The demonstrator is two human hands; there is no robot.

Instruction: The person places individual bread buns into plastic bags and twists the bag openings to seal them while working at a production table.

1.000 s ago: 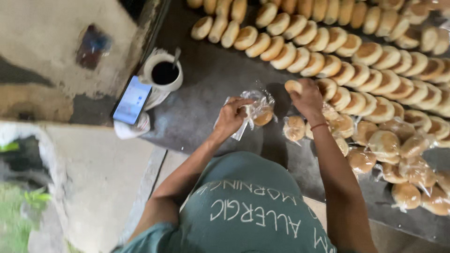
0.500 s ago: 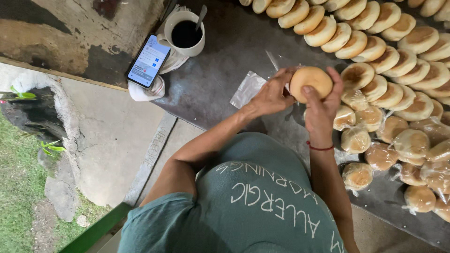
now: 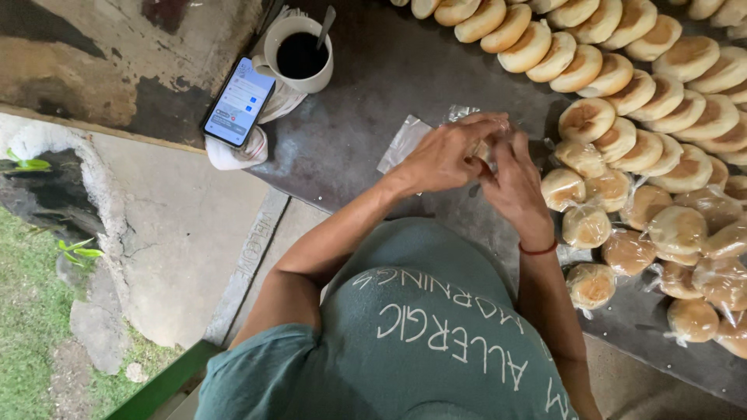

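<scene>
My left hand (image 3: 447,153) and my right hand (image 3: 516,183) are pressed together over the dark table (image 3: 366,132). Between their fingers sits a round bun (image 3: 486,150) going into a clear plastic bag; most of it is hidden by the fingers. A flat stack of clear bags (image 3: 401,144) lies on the table just left of my left hand. A red band circles my right wrist. To the right of my hands lie several buns wrapped in plastic (image 3: 587,227).
Rows of unwrapped round buns (image 3: 599,66) run across the table's far right. A white cup of dark coffee with a spoon (image 3: 299,56) and a lit phone on a white cloth (image 3: 239,103) sit at the table's left end. Concrete floor and grass lie left.
The bun was held up bare in my right hand half a second ago; now both hands have closed around it, lower over the table. The view has shifted slightly.
</scene>
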